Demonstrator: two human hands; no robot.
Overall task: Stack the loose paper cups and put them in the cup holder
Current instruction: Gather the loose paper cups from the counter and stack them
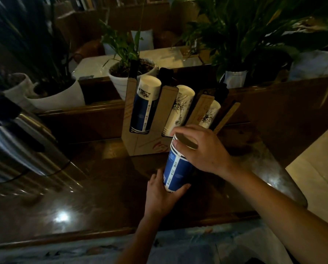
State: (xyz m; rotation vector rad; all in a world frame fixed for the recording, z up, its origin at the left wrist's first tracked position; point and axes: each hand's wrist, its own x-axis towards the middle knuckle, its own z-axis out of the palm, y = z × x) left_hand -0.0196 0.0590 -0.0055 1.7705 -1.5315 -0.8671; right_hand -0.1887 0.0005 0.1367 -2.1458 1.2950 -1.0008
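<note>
A stack of blue-and-white paper cups (pixel 175 168) is held upright above the dark wooden counter. My left hand (pixel 162 195) cups its base from below and the left. My right hand (pixel 203 147) grips the rims at the top, fingers curled over the opening. Just behind stands a brown cardboard cup holder (pixel 138 141) with three slots. The left slot holds a blue cup stack (pixel 144 107), the middle slot holds white cups with black drawings (pixel 178 111), and the right slot holds a shorter white stack (pixel 209 115).
A steel kettle (pixel 20 147) sits at the left on the glossy counter (pixel 83 197). White plant pots (pixel 60 96) and leafy plants line a ledge behind the holder. The counter's right edge drops to a pale floor (pixel 315 164).
</note>
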